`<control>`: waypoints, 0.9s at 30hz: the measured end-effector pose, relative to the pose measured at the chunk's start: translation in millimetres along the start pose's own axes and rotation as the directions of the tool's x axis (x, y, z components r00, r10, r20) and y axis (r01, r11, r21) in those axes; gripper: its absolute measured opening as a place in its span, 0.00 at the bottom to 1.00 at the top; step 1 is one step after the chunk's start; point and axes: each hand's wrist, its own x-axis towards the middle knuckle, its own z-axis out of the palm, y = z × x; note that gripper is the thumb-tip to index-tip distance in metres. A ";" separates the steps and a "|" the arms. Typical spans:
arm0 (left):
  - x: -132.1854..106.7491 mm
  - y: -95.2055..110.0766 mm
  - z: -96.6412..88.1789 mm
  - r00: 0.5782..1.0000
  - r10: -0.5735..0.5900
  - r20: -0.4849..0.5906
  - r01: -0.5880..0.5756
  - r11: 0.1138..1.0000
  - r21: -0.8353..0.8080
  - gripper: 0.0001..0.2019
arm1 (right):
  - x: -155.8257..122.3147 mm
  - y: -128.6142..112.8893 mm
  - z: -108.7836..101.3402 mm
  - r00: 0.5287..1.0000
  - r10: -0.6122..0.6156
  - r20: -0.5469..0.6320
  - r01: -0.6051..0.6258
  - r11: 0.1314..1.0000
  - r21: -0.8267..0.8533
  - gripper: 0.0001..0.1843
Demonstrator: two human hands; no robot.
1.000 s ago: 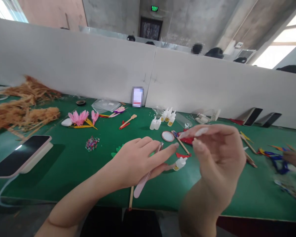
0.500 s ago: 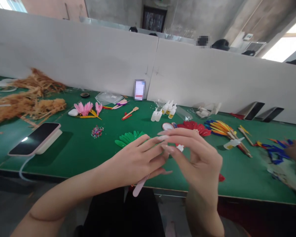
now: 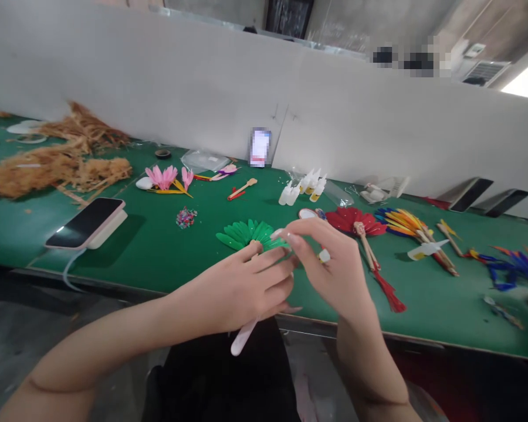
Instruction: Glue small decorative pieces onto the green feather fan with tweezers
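My left hand [image 3: 246, 284] is closed around a pale pink flat stick [image 3: 242, 339], whose lower end pokes out below the palm, over the table's front edge. My right hand [image 3: 337, 269] meets the left fingertips, its thumb and fingers pinched together there; what they pinch is hidden. A small white glue bottle [image 3: 324, 255] shows at the right hand's fingers; I cannot tell whether it is held or lies on the table. A green feather fan [image 3: 242, 233] lies just behind both hands.
On the green table [image 3: 158, 258] lie a red feather fan [image 3: 349, 220], a many-coloured fan [image 3: 400, 223], a cluster of glue bottles [image 3: 303, 186], a lying bottle [image 3: 425, 250], pink feathers [image 3: 162, 177], sequins [image 3: 185, 217], a phone [image 3: 88, 221] and straw [image 3: 57, 164]. A white partition [image 3: 378, 129] stands behind.
My right hand has come down from mid-air and closed in on the left fingertips. Both hands have drawn back to the table's front edge, uncovering the green and red fans.
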 end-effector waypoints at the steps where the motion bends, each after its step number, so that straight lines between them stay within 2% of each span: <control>1: -3.2 -0.1 -2.2 1.000 -0.003 0.004 0.003 1.000 -0.002 0.14 | -2.0 -2.0 -1.0 0.999 0.001 0.043 -0.003 0.999 0.048 0.05; 4: -10.4 1.1 -6.5 1.000 -0.009 0.014 0.010 1.000 -0.025 0.10 | -4.7 -8.9 0.0 0.986 -0.029 0.162 0.000 0.985 0.175 0.06; 7: -14.2 2.8 -7.5 1.000 0.004 0.020 -0.003 0.999 -0.032 0.08 | -2.7 -13.5 6.3 0.977 -0.058 0.204 0.013 0.977 0.212 0.05; 14: -20.6 4.2 -6.3 0.998 0.031 0.049 -0.031 0.999 -0.008 0.09 | 2.9 -17.7 19.9 0.949 -0.007 0.315 -0.015 0.998 0.066 0.10; 18: -22.7 3.6 -6.4 0.994 0.057 0.090 -0.060 0.998 0.034 0.10 | 3.8 -17.1 13.9 0.917 0.079 0.391 -0.143 0.980 0.137 0.13; 23: -23.3 2.5 -3.7 0.991 0.059 0.121 -0.060 0.998 0.006 0.06 | 5.1 -16.3 10.7 0.872 0.185 0.453 -0.293 0.939 0.182 0.02; 27: -21.5 2.7 -0.2 0.990 0.062 0.125 -0.062 0.998 -0.006 0.05 | 7.5 -17.4 19.7 0.869 0.293 0.398 -0.387 0.904 0.182 0.10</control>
